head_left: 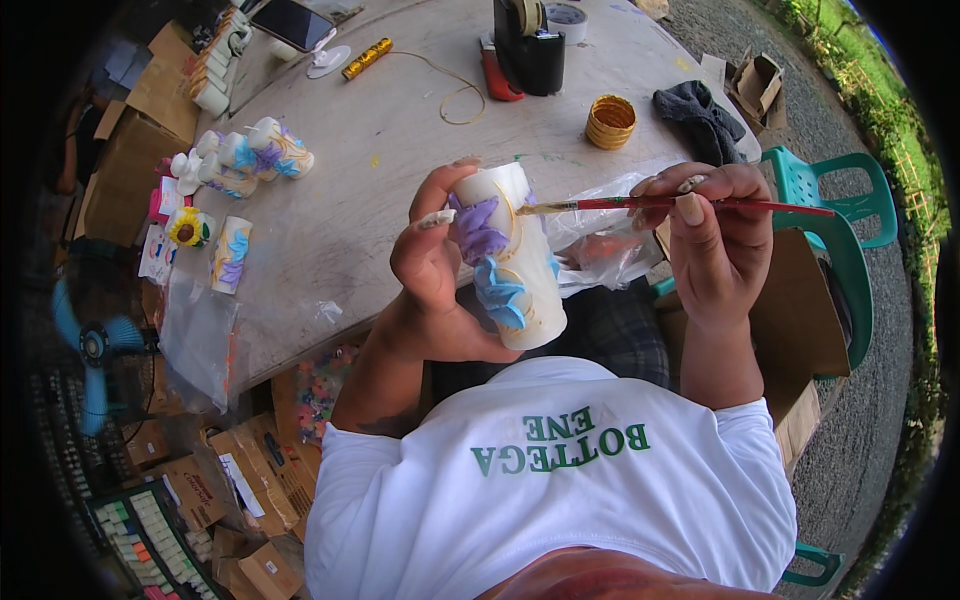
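Observation:
A white pillar candle [530, 290] with raised purple and pale blue petal shapes and gold curving lines is upright, tilted slightly, in my left hand [430, 260], whose fingers and thumb grip it at the top and side. My right hand [715, 245] pinches a thin red-handled paintbrush [610, 203] held level, its gold-stained bristles at the candle's upper right side. Beyond them a small gold-coated cup [610, 125] stands on the table.
The pale table [360, 130] carries decorated candles [280, 145], a phone [290, 22], gold thread, a tape dispenser [528, 60], a dark cloth [695, 120] and plastic bags. Boxes [150, 160] and a fan [95, 340] are left, with another person's arm [70, 140]; green chairs [840, 200] are right.

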Demonstrator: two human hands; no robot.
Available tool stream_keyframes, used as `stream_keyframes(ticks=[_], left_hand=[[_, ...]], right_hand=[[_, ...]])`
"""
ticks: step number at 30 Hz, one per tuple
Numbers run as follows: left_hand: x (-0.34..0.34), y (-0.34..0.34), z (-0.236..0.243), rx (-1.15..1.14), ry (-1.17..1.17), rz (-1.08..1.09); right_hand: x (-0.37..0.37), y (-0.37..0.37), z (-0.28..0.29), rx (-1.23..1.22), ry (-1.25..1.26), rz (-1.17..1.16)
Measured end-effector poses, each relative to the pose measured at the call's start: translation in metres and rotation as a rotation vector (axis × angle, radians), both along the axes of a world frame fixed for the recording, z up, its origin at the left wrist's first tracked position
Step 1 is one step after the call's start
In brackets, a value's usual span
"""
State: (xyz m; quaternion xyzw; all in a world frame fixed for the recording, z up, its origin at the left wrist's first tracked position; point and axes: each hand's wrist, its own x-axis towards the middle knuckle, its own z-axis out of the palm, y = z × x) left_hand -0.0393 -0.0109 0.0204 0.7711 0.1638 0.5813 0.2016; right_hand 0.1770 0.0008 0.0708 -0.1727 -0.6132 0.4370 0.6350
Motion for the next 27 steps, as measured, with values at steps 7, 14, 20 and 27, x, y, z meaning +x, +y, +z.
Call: stream_keyframes(ticks=[7, 14, 20, 27], left_hand=[[-0.001, -0.001, -0.001, 0.007, 0.006, -0.016], [0.004, -0.001, 0.001, -0.012, -0.032, 0.022], [0.006, 0.0, -0.001, -0.048, -0.089, -0.085], [0.005, -0.001, 0.0, -0.049, -0.09, -0.07]], right_hand=[[-0.005, 0.006, 0.003, 0.049, 0.045, 0.025], [-0.005, 0.002, -0.003, -0.003, 0.112, 0.032], [-0.004, 0.003, -0.008, -0.058, 0.141, 0.051], [-0.005, 0.002, -0.007, -0.052, 0.13, 0.057]])
